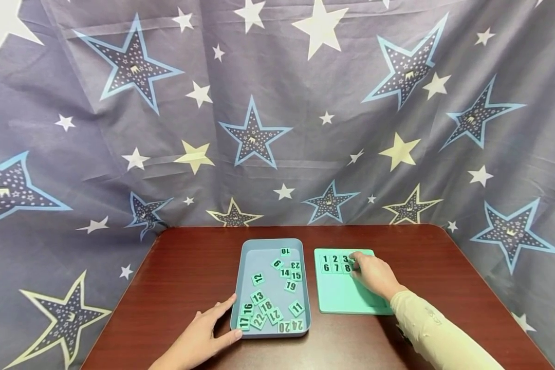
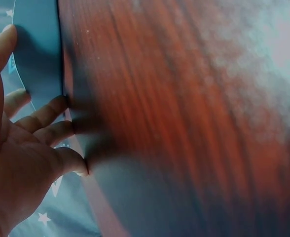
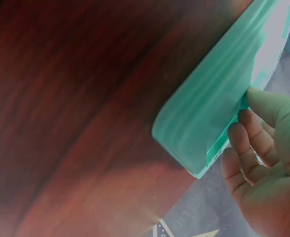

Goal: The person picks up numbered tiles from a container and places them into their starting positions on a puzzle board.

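Observation:
In the head view my right hand is over the upper right of a green number board. Its thumb and index finger pinch a green number tile, apparently the 8, at the board's surface. Tiles 1, 2, 3, 6 and 7 sit in two rows beside it; the hand covers the slots farther right. My left hand, fingers spread and fairly straight, rests against the left side of a blue-grey tray. Loose number tiles lie in this tray, some turned sideways or upside down.
Both tray and board lie on a dark red wooden table, with a gap of bare wood between them. Behind the table's back edge hangs a grey curtain printed with stars. The board's rounded corner shows in the right wrist view.

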{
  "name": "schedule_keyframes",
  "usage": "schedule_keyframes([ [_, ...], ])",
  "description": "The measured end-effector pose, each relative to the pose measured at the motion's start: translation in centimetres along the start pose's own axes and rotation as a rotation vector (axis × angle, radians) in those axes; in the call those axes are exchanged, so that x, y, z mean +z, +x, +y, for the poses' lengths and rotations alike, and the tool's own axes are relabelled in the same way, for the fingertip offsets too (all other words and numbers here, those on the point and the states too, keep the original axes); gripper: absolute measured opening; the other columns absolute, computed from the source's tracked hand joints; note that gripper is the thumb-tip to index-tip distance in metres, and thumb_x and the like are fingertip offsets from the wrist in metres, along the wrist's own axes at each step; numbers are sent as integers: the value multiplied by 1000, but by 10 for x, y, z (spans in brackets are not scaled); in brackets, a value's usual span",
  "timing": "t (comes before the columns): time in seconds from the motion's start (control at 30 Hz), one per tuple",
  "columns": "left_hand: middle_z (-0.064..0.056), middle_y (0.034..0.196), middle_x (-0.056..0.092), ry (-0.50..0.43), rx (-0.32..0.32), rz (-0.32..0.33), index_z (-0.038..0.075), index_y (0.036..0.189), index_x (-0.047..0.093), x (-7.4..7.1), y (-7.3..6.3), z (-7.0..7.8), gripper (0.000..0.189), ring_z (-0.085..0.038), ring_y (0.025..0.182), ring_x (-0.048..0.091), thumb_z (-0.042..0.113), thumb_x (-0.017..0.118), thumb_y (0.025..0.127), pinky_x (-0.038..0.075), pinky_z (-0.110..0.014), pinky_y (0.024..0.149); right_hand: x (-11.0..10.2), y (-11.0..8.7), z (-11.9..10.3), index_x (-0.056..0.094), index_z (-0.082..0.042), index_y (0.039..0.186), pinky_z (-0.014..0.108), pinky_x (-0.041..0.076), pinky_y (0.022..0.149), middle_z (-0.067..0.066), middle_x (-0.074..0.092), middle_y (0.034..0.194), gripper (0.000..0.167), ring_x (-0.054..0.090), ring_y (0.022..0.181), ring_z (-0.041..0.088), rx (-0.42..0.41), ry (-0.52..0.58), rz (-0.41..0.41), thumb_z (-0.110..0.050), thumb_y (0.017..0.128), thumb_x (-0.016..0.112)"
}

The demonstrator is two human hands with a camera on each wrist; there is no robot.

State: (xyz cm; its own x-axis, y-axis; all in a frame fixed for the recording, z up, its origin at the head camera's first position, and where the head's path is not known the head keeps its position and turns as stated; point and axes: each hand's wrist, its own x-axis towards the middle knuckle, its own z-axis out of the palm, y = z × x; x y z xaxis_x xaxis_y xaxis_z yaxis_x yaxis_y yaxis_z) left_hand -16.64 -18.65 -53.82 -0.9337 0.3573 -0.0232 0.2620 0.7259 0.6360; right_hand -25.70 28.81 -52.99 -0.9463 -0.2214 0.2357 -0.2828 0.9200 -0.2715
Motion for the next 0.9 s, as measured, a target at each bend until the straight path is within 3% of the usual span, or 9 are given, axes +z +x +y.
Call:
schedule_keyframes([
  [0.9,-4,166,50,-6,-18,-9,24,165,45,-1,0,0,88,-50,152,46,64,76,92,23,-89,113,2,-2,1,69,-3,127,50,61,81,4,79,99,37,77,92,26,9,53,-35,-11,93,81],
])
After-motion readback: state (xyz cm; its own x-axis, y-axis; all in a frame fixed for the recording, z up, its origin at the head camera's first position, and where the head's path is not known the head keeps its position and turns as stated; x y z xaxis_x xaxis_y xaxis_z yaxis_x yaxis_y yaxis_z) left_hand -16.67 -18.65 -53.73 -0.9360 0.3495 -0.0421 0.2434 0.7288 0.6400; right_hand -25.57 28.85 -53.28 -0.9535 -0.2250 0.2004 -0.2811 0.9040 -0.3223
